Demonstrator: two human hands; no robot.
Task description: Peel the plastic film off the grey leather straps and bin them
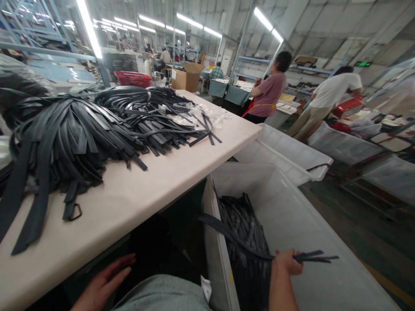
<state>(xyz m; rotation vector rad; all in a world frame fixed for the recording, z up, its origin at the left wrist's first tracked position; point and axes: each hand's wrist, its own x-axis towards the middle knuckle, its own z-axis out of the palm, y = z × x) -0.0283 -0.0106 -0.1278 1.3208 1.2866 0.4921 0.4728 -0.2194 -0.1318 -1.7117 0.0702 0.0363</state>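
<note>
My right hand (287, 261) is closed around a small bunch of black straps (236, 239), held over a large white bin (304, 216). The straps' long ends curve left past the bin's wall, and their short ends stick out to the right of my fist. Inside the bin lies a heap of more black straps (248, 229). My left hand (105, 278) hangs beside the table's front edge with its fingers stretched out, holding nothing. On the table (139, 190) lies a big pile of black straps (74, 129), some hanging toward the edge; one ends in a metal buckle (76, 211).
Another white bin (285, 151) stands behind the first. Clear plastic scraps (214, 114) lie at the table's far end, near a cardboard box (187, 77) and a red basket (132, 79). One person (270, 88) stands beyond the table; another (333, 97) bends over at right.
</note>
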